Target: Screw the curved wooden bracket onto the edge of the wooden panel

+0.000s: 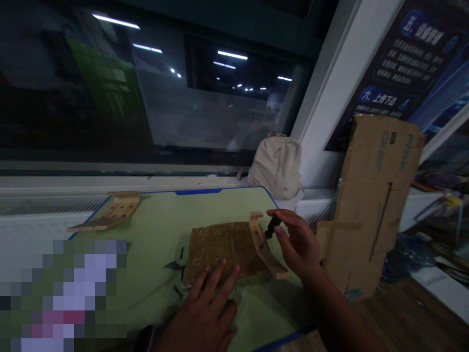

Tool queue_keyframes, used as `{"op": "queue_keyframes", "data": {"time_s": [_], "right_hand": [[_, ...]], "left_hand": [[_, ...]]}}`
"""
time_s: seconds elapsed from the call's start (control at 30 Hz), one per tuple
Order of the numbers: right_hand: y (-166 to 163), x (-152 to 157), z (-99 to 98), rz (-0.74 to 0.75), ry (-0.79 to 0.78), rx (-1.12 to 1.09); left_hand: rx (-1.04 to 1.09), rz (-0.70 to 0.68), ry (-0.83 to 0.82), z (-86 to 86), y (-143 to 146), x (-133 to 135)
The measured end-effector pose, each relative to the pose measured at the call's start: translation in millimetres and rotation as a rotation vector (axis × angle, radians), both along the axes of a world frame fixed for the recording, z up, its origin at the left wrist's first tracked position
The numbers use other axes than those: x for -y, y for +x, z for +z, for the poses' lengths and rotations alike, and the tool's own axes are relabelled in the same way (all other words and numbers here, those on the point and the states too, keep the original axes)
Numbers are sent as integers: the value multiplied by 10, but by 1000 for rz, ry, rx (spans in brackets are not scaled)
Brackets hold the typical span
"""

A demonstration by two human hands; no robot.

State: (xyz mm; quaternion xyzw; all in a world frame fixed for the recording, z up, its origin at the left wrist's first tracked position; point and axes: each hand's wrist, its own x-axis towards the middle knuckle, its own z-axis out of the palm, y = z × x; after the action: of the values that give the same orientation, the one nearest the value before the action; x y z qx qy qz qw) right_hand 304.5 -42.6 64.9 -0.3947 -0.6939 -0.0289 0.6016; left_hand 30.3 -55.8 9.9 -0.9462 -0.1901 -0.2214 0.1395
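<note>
My left hand (205, 313) lies flat with its fingers spread, the fingertips resting on the near edge of a brown wooden panel (223, 247) on the green mat (157, 234). My right hand (296, 242) pinches a small black tool (273, 226) between thumb and fingers. The tool's tip points at a curved light wooden piece (264, 246) standing along the panel's right edge. Several dark screws (176, 267) lie on the mat just left of the panel.
A second curved wooden piece with holes (110, 212) lies at the mat's far left. A beige backpack (276, 166) sits on the sill behind the mat. A tall cardboard box (370, 205) stands at the right. A dark window (146, 83) fills the background.
</note>
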Motion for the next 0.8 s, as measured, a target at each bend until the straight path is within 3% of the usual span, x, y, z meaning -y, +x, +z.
{"op": "queue_keyframes", "data": {"time_s": [0.17, 0.33, 0.47, 0.67, 0.8], "right_hand": [[37, -14, -25, -156, 48, -80], [13, 26, 37, 8, 56, 44], [-19, 4, 31, -81, -9, 111], [32, -50, -76, -195, -43, -172], [55, -19, -49, -109, 33, -78]], "left_hand": [[23, -11, -28, 22, 12, -9], [38, -12, -29, 16, 0, -3], [-9, -5, -25, 22, -16, -6], [-34, -2, -91, 67, -18, 12], [-76, 10, -121, 75, -15, 25]]}}
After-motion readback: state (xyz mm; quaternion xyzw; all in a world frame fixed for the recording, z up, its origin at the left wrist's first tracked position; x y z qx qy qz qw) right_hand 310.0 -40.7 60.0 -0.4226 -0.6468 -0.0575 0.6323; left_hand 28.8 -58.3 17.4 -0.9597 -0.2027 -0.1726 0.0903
